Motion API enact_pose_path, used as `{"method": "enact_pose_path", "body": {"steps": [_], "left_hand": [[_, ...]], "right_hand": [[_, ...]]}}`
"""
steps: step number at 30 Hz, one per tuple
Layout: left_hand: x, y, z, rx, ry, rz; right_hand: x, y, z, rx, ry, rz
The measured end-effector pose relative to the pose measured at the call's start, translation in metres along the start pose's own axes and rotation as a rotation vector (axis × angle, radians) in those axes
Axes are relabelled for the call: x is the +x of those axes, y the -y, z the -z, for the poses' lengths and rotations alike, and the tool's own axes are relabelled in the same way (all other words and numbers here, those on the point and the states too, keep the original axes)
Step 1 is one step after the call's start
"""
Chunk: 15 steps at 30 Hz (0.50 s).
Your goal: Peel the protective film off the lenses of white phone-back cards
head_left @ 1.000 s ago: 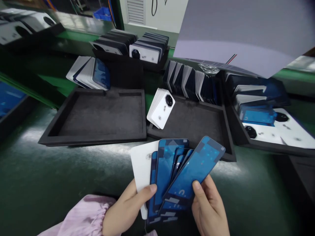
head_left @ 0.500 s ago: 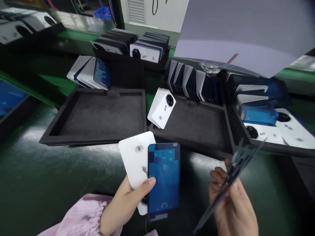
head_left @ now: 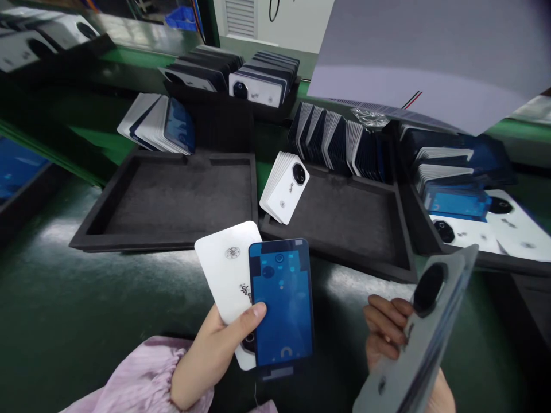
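My left hand [head_left: 226, 344] is closed on two fanned phone back panels, its thumb pressed across them. One is a white panel [head_left: 228, 264] with a round emblem, its dark camera circle partly under the hand. The other is a blue-filmed panel [head_left: 284, 304] that overlaps it on the right. At the lower right, my right hand [head_left: 390, 330] grips a thin sheaf of phone back panels [head_left: 413, 344], steeply tilted. Its front panel is whitish with a dark camera circle; how many lie behind I cannot tell.
Ahead stand two black trays [head_left: 172, 241] [head_left: 365, 265]. A small stack of white panels [head_left: 287, 192] leans on the right tray's corner. Rows of upright panels [head_left: 331, 137] stand behind it. More panels [head_left: 460, 203] fill a tray at far right. A large pale sheet [head_left: 422, 51] overhangs the back.
The sheaf in my right hand has turned from nearly edge-on to show its whitish face. My left hand and its two panels have shifted slightly left and up.
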<state>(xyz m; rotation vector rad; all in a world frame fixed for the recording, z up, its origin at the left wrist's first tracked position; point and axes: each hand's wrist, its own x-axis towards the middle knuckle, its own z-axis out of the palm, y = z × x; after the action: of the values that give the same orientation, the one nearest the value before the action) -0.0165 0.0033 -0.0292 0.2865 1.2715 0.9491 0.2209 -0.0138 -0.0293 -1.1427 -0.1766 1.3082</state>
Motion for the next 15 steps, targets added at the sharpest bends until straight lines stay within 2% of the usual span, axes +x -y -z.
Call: {"method": "enact_pose_path", "body": {"steps": [10,15], "left_hand": [[0.0012,0.0078,0.0044,0.044,-0.023,-0.027],[-0.0021,0.0041,0.0015,0.038,-0.029,-0.009]], "right_hand": [[-0.0037,0.0004,-0.0072,-0.002,0.008,-0.005],[-0.0023,-0.0005,-0.0048,-0.002,-0.009,-0.024]]}}
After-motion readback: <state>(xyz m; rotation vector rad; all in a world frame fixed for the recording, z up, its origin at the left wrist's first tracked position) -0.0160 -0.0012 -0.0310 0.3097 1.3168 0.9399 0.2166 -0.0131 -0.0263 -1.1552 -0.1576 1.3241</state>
